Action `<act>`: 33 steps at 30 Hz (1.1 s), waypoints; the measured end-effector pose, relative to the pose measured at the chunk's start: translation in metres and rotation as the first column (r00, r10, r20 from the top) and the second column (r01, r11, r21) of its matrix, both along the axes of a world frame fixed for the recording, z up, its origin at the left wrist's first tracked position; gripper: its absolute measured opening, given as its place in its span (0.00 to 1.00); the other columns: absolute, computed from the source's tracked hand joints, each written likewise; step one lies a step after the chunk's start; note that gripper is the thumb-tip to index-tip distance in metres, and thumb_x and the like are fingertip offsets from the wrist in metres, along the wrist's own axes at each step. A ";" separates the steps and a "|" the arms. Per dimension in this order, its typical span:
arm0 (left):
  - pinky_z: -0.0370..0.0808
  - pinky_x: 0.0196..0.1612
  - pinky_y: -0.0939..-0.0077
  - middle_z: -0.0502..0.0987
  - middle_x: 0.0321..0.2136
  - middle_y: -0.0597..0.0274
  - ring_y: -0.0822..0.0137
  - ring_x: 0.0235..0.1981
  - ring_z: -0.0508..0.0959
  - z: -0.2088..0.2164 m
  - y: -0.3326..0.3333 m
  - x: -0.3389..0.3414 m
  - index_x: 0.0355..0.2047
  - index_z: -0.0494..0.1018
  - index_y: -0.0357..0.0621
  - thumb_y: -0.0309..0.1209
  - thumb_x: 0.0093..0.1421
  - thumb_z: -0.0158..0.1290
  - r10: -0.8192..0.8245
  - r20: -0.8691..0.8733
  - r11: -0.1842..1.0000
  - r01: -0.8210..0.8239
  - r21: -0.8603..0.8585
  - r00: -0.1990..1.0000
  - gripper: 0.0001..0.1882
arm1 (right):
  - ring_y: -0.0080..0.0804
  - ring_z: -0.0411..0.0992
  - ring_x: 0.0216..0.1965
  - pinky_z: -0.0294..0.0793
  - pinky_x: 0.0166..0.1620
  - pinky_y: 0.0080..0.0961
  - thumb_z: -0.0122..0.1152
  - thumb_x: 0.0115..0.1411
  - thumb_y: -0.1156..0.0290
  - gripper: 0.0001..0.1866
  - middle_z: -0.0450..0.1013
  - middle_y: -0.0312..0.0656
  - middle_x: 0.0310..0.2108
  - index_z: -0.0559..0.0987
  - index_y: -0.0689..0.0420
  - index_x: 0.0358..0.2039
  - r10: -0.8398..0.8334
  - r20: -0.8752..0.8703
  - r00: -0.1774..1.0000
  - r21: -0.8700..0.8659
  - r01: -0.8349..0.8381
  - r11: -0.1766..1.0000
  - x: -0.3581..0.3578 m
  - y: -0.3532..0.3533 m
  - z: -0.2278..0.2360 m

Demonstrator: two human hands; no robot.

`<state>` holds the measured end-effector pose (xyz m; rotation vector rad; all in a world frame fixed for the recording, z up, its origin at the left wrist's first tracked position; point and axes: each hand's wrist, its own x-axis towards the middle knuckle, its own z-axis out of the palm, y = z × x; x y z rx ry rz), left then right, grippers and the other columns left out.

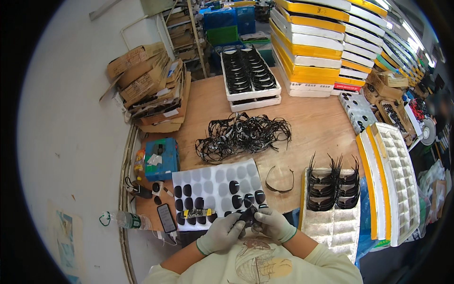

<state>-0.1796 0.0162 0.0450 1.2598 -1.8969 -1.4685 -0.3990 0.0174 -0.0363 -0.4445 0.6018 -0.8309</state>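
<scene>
Both hands wear pale grey gloves and meet close to my body at the table's front edge. My left hand (222,233) pinches a dark eyewear piece (247,217), and my right hand (274,224) grips its other side. Fingers cover part of it, so I cannot tell whether it is a whole sunglasses frame or a lens with part of a frame. Just beyond the hands lies a white lens sheet (222,189) with several dark lenses (234,187) in rows. A small yellow-and-black strip (197,213) rests across its lower left lenses.
A tangled heap of black frames (243,137) lies mid-table, one pair of glasses (280,185) nearer. A foam tray (331,227) at right holds several frames. Trays of frames (249,71) and stacked boxes (307,47) stand behind. At left are a phone (166,217), bottle (123,219) and blue box (161,158).
</scene>
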 end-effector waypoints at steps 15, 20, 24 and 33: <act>0.77 0.34 0.55 0.78 0.26 0.46 0.44 0.29 0.81 0.022 0.010 0.023 0.54 0.67 0.37 0.34 0.65 0.51 -0.049 0.013 0.987 0.050 -0.154 0.999 0.20 | 0.14 0.67 0.28 0.69 0.32 0.16 0.65 0.63 0.66 0.12 0.73 0.29 0.25 0.81 0.63 0.40 -0.084 -0.579 0.811 -0.462 -0.242 0.853 0.009 0.011 0.063; 0.75 0.20 0.62 0.76 0.20 0.50 0.53 0.15 0.77 0.001 0.011 0.019 0.51 0.67 0.30 0.29 0.58 0.57 0.061 -0.108 0.855 -0.108 -0.508 0.992 0.22 | 0.16 0.68 0.28 0.69 0.32 0.17 0.62 0.66 0.65 0.12 0.74 0.32 0.25 0.80 0.63 0.36 0.023 -0.493 0.870 -0.371 -0.234 0.899 0.024 -0.004 0.063; 0.76 0.22 0.59 0.77 0.21 0.48 0.48 0.18 0.78 -0.011 0.005 0.035 0.52 0.66 0.29 0.32 0.61 0.55 0.152 0.015 0.874 -0.127 -0.470 0.988 0.23 | 0.18 0.68 0.27 0.70 0.32 0.19 0.61 0.67 0.65 0.13 0.73 0.33 0.25 0.79 0.64 0.34 0.035 -0.461 0.887 -0.326 -0.205 0.923 0.047 -0.017 0.050; 0.78 0.33 0.58 0.79 0.28 0.44 0.46 0.27 0.81 -0.017 -0.026 0.106 0.62 0.60 0.31 0.30 0.65 0.47 -0.013 -0.009 0.997 0.013 0.075 1.000 0.27 | 0.25 0.70 0.41 0.73 0.46 0.24 0.80 0.48 0.61 0.38 0.73 0.41 0.42 0.69 0.65 0.53 -0.089 -0.663 0.743 -0.345 -0.198 0.918 0.093 -0.050 0.024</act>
